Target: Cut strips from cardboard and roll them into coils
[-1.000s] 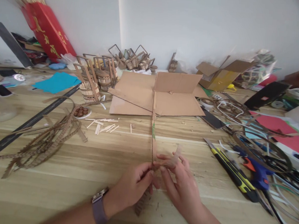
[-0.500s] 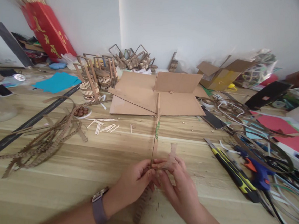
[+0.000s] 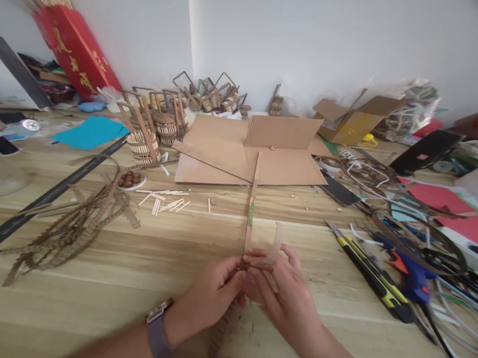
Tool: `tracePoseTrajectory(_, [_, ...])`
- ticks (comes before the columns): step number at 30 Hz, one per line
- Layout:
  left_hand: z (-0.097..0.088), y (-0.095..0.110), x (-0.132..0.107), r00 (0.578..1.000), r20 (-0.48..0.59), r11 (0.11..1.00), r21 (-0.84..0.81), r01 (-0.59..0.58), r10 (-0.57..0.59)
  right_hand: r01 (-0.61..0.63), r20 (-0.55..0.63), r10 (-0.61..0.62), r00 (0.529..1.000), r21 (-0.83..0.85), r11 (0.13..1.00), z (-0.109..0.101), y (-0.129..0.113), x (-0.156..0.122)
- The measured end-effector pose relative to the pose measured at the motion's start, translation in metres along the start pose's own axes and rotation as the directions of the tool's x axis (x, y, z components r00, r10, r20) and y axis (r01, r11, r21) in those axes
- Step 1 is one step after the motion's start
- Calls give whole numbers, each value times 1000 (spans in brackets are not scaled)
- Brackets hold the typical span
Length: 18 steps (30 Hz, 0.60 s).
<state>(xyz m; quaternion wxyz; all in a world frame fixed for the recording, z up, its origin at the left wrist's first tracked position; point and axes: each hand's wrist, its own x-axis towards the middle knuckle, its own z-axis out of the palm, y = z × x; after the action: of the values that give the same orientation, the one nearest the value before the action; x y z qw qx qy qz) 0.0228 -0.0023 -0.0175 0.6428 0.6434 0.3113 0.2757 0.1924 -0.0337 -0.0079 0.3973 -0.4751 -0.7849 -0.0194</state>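
My left hand (image 3: 210, 288) is closed, its thumb and fingers pinching the near part of a long, narrow cardboard strip (image 3: 254, 185) that stretches away from me and has green print on it. My right hand (image 3: 292, 295) meets it there, fingers closed on the same strip. A thin brown piece (image 3: 278, 238), blurred, sticks up over the right fingers. Below the hands trails a ridged, corrugated length (image 3: 219, 334). The fingers hide how these pieces join.
Flat cardboard sheets (image 3: 215, 167) lie ahead. Left are corrugated strips (image 3: 74, 223), small sticks (image 3: 170, 203), a dish of brown balls (image 3: 129, 180) and little baskets (image 3: 142, 147). At right lie a yellow-black utility knife (image 3: 373, 273) and a blue glue gun (image 3: 417, 281).
The long strip's far end has swung slightly right. The thin piece over my right fingers has shifted, and the trailing ridged length has moved a little left. Both hands stay together.
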Motion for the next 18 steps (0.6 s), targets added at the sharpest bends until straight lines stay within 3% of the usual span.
tracePoseTrajectory(13, [-1, 5, -3, 997, 51, 993, 111, 44, -50, -191, -53, 193, 980, 45, 981, -2, 2, 0])
tracePoseTrajectory(18, [-1, -1, -2, 1000, 22, 1000, 8, 13, -14, -123, -40, 126, 991, 68, 990, -1, -1, 0])
